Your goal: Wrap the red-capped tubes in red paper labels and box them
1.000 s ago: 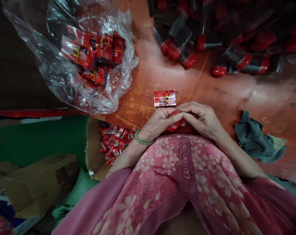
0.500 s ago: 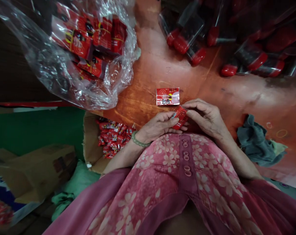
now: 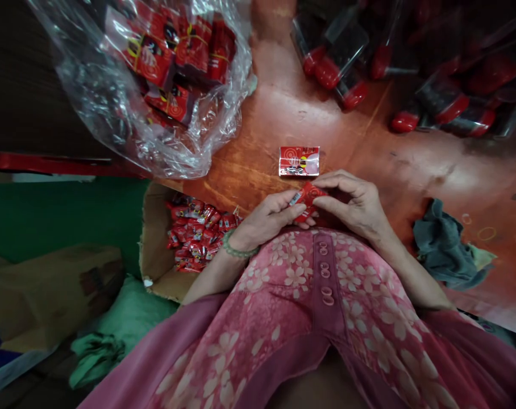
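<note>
At the table's near edge, my left hand [image 3: 273, 215] is closed on a small red printed packet [image 3: 306, 200], thumb on top and fingers beneath. My right hand [image 3: 352, 200] pinches the packet's right end between thumb and index finger. Just beyond my hands, a flat stack of red printed wrappers [image 3: 299, 161] lies on the table. Left of my left wrist, an open cardboard box [image 3: 153, 241] holds many red packets [image 3: 200, 230] of similar look. What lies inside the packet in my hands is hidden.
A clear plastic bag [image 3: 179, 162] with banded bundles of red wrappers [image 3: 155, 57] stands at the upper left. Clear containers with red lids [image 3: 352, 94] cover the upper right of the orange table [image 3: 275, 113]. A dark cloth [image 3: 441, 244] lies at the right.
The view has shifted slightly, so the bag and wrapper stack appear further right. Both hands still hold the red packet, with little change in grip.
</note>
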A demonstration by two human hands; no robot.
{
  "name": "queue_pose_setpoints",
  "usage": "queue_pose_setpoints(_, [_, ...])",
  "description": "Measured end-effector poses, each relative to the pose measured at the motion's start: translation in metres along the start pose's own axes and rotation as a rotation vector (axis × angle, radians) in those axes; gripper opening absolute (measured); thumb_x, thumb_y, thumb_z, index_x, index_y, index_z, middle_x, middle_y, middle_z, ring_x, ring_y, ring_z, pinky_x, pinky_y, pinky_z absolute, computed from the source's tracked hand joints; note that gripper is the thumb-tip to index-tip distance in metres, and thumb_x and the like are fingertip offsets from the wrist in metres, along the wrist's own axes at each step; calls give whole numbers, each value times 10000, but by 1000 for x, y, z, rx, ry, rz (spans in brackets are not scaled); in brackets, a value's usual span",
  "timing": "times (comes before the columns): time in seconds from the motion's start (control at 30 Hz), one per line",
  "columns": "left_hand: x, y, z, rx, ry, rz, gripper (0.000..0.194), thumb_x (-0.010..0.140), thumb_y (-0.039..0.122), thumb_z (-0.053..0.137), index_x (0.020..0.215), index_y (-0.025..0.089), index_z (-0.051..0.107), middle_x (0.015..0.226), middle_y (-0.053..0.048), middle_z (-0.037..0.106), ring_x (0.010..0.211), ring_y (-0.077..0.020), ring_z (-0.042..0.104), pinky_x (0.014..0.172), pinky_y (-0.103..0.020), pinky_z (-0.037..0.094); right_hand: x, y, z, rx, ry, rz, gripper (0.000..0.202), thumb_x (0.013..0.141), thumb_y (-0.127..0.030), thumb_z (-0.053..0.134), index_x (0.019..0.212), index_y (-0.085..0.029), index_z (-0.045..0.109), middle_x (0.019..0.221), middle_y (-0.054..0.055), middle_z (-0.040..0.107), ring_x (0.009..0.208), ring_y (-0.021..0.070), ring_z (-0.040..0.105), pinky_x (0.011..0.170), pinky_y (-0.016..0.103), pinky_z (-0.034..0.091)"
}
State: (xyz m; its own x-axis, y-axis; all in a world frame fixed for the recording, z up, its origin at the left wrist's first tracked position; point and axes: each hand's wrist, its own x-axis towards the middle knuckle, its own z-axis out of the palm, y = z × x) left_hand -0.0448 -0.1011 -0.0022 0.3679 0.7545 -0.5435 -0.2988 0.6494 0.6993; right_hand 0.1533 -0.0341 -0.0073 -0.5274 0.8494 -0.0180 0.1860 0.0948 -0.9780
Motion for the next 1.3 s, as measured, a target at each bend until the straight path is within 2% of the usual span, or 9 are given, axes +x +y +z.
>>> queue_pose_setpoints(0.2, [-88, -5, -58, 619, 370, 212, 355, 1002, 433, 576, 1246, 198, 679, 1064, -81, 790, 826, -188, 769, 738, -317, 636, 16, 4, -5, -475, -70, -257, 378, 959, -435, 679, 1253, -199, 708, 1231, 125, 734, 1127, 283, 651, 1000, 473, 506])
queue_pose_setpoints(0.33, [-154, -24, -113, 1161, 760, 333, 205, 910, 389, 705, 1069, 265, 743, 652, 9, 701, 637, -209, 717, 527, -308, 520, 28, 15, -1, -776, -117, -265, 354, 1011, -391, 586, 1291, -200, 687, 1305, 156, 690, 1163, 321, 582, 966, 499, 477])
queue_pose_setpoints(0.43, [-164, -28, -122, 1390, 1007, 430, 389, 847, 451, 773, 1192, 279, 725, 945, -52, 786, 1042, -326, 757, 794, -430, 599, 31, 23, 3, -838, -128, -268, 315, 1048, -310, 505, 1278, -204, 694, 1315, 159, 687, 1134, 303, 570, 925, 473, 465])
queue_pose_setpoints(0.5, [-143, -21, -108, 1410, 1085, 464, 458, 876, 421, 758, 1297, 256, 688, 1228, -87, 763, 1223, -358, 699, 982, -504, 590, 30, 26, 4, -845, -136, -278, 306, 1048, -261, 496, 1282, -223, 691, 1319, 144, 692, 1112, 289, 569, 910, 459, 457])
queue_pose_setpoints(0.57, [-104, -11, -83, 1395, 1013, 584, 429, 897, 349, 753, 1299, 215, 686, 1306, -109, 741, 1173, -316, 733, 1018, -502, 615, 29, 26, 4, -850, -127, -299, 299, 1042, -234, 509, 1275, -231, 696, 1309, 132, 704, 1099, 278, 575, 897, 443, 453])
queue_pose_setpoints(0.67, [-35, 2, -47, 1432, 679, 837, 415, 939, 261, 705, 1342, 184, 639, 1371, -133, 705, 1239, -258, 709, 1051, -435, 624, 28, 25, 5, -849, -92, -319, 280, 1042, -257, 527, 1240, -218, 720, 1258, 130, 735, 1075, 269, 590, 878, 430, 457])
queue_pose_setpoints(0.8, [27, 8, -27, 1501, 512, 1050, 357, 955, 222, 668, 1295, 119, 637, 1321, -184, 721, 1261, -267, 696, 1057, -416, 620, 30, 23, 9, -812, -94, -267, 259, 1035, -261, 540, 1180, -224, 752, 1206, 126, 761, 1052, 269, 610, 869, 443, 472])
queue_pose_setpoints(1.1, [39, 9, -24, 1477, 520, 1055, 154, 935, 66, 597, 1061, 118, 667, 1071, -136, 770, 983, -223, 711, 874, -372, 625, 56, -9, -26, -497, -328, -164, 228, 1003, -297, 618, 1179, -218, 740, 1139, 82, 754, 1057, 225, 678, 968, 414, 573])
queue_pose_setpoints(1.3, [38, 14, -22, 1433, 485, 922, 174, 975, 154, 582, 1133, 132, 652, 1004, -109, 738, 883, -208, 653, 801, -351, 584, 119, -7, -54, -908, -14, -232, 361, 986, -103, 483, 1219, -243, 720, 1326, 114, 670, 1208, 326, 571, 1008, 590, 501])
